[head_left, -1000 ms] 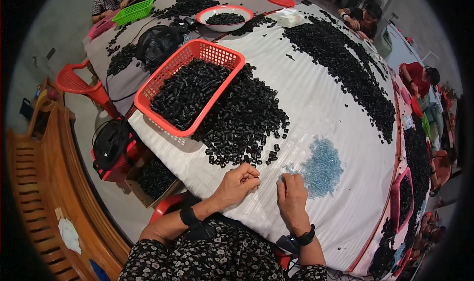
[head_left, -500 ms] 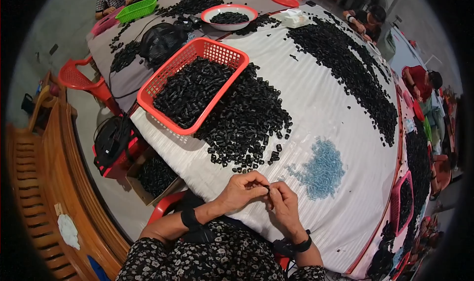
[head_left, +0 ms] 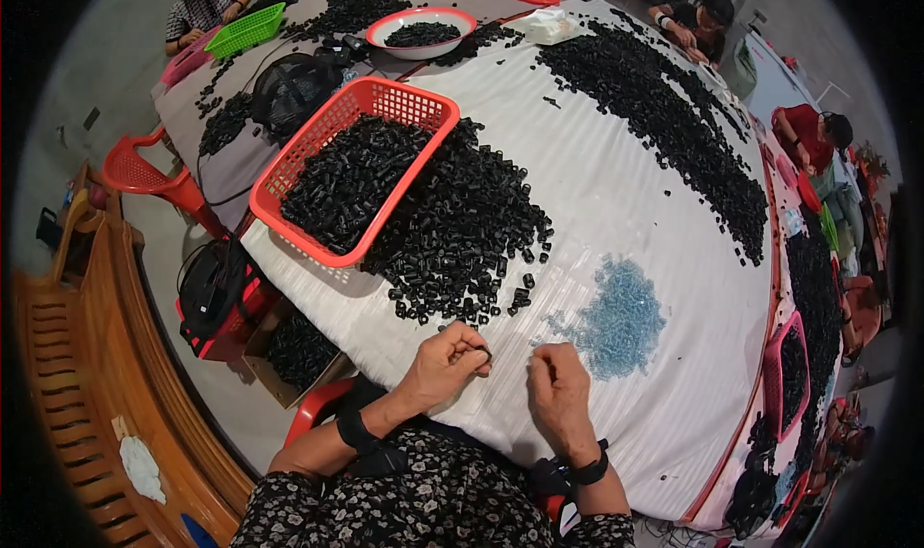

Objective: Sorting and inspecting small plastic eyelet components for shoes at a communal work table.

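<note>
My left hand (head_left: 445, 363) rests at the near edge of the white table (head_left: 616, 202), its fingers pinched on a small black plastic piece. My right hand (head_left: 558, 392) is a little apart to its right, fingertips closed on something tiny that I cannot make out. Just beyond the hands lies a heap of small black pieces (head_left: 462, 240). A patch of small light-blue pieces (head_left: 616, 317) lies ahead of my right hand.
A red basket (head_left: 289, 178) full of black pieces sits left of the heap. A long band of black pieces (head_left: 664, 115) runs along the far right. A white bowl with a red rim (head_left: 423, 30), a black fan (head_left: 289, 86), red chairs (head_left: 144, 173) and other seated people surround the table.
My right hand left the blue patch and met the left hand near the table edge; now the two hands have drawn slightly apart again.
</note>
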The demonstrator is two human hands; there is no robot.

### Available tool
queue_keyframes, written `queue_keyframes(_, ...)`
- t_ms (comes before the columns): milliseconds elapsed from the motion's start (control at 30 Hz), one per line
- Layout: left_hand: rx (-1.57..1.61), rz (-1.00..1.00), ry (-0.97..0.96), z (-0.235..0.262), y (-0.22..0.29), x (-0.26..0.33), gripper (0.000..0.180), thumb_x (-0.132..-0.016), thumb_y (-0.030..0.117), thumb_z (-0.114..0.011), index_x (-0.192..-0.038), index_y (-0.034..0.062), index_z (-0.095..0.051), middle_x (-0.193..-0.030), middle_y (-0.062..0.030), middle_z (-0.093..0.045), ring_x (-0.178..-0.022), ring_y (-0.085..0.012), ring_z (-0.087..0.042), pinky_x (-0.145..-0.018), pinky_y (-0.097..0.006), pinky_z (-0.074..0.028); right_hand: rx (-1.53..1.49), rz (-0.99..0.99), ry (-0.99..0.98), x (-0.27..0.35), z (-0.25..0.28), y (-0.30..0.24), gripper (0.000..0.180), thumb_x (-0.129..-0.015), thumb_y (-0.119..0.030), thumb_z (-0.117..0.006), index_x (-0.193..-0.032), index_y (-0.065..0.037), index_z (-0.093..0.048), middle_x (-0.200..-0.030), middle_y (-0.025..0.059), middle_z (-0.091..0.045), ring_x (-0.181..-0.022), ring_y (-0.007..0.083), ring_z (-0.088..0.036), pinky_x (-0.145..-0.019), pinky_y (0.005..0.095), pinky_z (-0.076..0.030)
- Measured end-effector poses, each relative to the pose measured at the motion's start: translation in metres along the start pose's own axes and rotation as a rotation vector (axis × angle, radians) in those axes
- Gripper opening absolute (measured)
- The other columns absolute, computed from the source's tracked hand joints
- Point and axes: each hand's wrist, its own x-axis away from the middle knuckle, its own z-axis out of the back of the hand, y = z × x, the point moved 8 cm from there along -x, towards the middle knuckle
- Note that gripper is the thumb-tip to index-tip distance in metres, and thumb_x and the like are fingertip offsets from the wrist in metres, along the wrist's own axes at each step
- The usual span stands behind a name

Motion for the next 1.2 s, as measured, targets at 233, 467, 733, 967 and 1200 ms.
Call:
queue_keyframes(233,-0.048,-0.042,-0.002,0.005,0.002,0.002,0.016,-0.086,0.001,-0.058,-0.102,-0.0018,-0.053,-0.08,-0.0023,-0.059,-0.07,-0.0053,-0.057,-0.065,-0.019,-0.048,0.289,0.065,-0.007,-0.005,-0.001,0.009,0.006,-0.081,-0.002,-0.057,-0.085,-0.002,-0.052,-0.078,0.0158,-0.049,-0.07,0.035,-0.053,-0.06,0.0432,-0.044)
queue_keyframes(467,-0.09,-0.001,0.05,0.01,0.006,0.003,0.02,-0.081,0.001,-0.065,-0.099,-0.0015,-0.055,-0.076,0.0018,-0.055,-0.067,-0.0026,-0.051,-0.061,-0.017,-0.045,0.321,0.017,-0.163,-0.002,0.005,0.008,0.005,-0.081,-0.002,-0.055,-0.082,-0.001,-0.051,-0.079,0.017,-0.049,-0.071,0.0358,-0.053,-0.061,0.0442,-0.043)
queue_keyframes(733,-0.112,0.009,0.005,0.006,-0.001,0.004,0.016,-0.08,0.003,-0.068,-0.093,-0.0013,-0.06,-0.078,0.0013,-0.059,-0.066,-0.0022,-0.052,-0.059,-0.017,-0.045,0.358,0.127,-0.018,-0.025,0.003,-0.001,0.004,-0.082,-0.002,-0.054,-0.084,-0.001,-0.05,-0.078,0.016,-0.047,-0.071,0.0349,-0.051,-0.061,0.0433,-0.043)
queue_keyframes(967,-0.14,-0.053,-0.04,0.001,0.008,0.007,0.019,-0.079,0.004,-0.068,-0.097,0.0002,-0.062,-0.081,0.0,-0.061,-0.072,-0.004,-0.053,-0.064,-0.019,-0.045,0.472,0.159,-0.035,-0.029,-0.007,-0.004,0.009,-0.082,-0.003,-0.056,-0.082,-0.001,-0.048,-0.078,0.0176,-0.048,-0.071,0.0364,-0.051,-0.06,0.0447,-0.042)
queue_keyframes(1200,-0.294,-0.169,-0.006,-0.004,0.025,0.01,0.023,-0.08,0.005,-0.065,-0.101,0.0,-0.062,-0.084,-0.002,-0.061,-0.074,-0.0065,-0.054,-0.067,-0.022,-0.046,0.138,0.064,-0.021,-0.022,-0.002,-0.001,0.009,-0.083,0.0,-0.052,-0.092,0.002,-0.05,-0.084,0.0197,-0.051,-0.075,0.034,-0.054,-0.065,0.0383,-0.045)
